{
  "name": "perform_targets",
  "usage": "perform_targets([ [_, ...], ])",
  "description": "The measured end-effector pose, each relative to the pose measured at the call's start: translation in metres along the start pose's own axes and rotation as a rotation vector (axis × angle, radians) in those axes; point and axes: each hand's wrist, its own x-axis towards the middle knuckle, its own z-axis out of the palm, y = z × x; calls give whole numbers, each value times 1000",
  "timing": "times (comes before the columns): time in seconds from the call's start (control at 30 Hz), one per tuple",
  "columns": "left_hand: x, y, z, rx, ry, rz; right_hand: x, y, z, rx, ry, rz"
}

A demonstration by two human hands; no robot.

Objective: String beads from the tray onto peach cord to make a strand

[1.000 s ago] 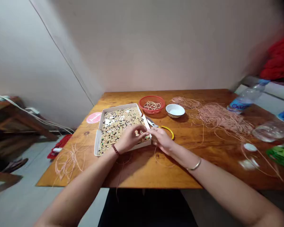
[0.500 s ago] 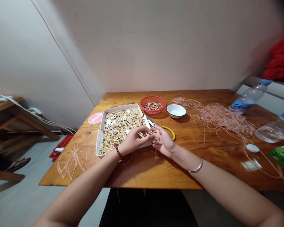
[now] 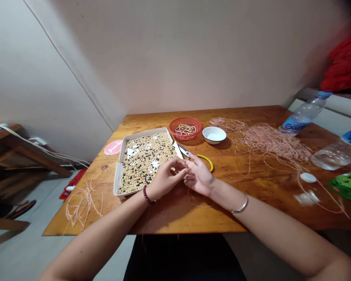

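My left hand [image 3: 167,177], with a dark red bead bracelet at its wrist, pinches at the near right corner of a shallow white box [image 3: 119,173] of small beads. My right hand [image 3: 201,176], palm turned up and a silver bangle on its wrist, meets it fingertip to fingertip. Both hands' fingers are closed; what lies between them is too small to make out. A thin pink cord [image 3: 193,201] hangs below them. Scissors with a yellow handle [image 3: 209,160] lie just behind my right hand, partly hidden by it.
Behind stand a red basket [image 3: 170,127] of beaded strings and a white bowl [image 3: 214,134]. Pink cord [image 3: 266,140] is heaped at the right, near plastic bottles [image 3: 305,115] and a white cap [image 3: 308,178]. Loose cords [image 3: 83,205] lie at the left.
The view has shifted slightly, so the table items sit a little further left. My fingers have drawn closer together, and the small beaded piece between them shows less.
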Motion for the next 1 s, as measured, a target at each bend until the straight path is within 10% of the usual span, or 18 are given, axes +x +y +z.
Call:
perform_targets([
  [1.0,4,-3,-26,302,-3,116,6,-15,-12,-168,80,-232],
])
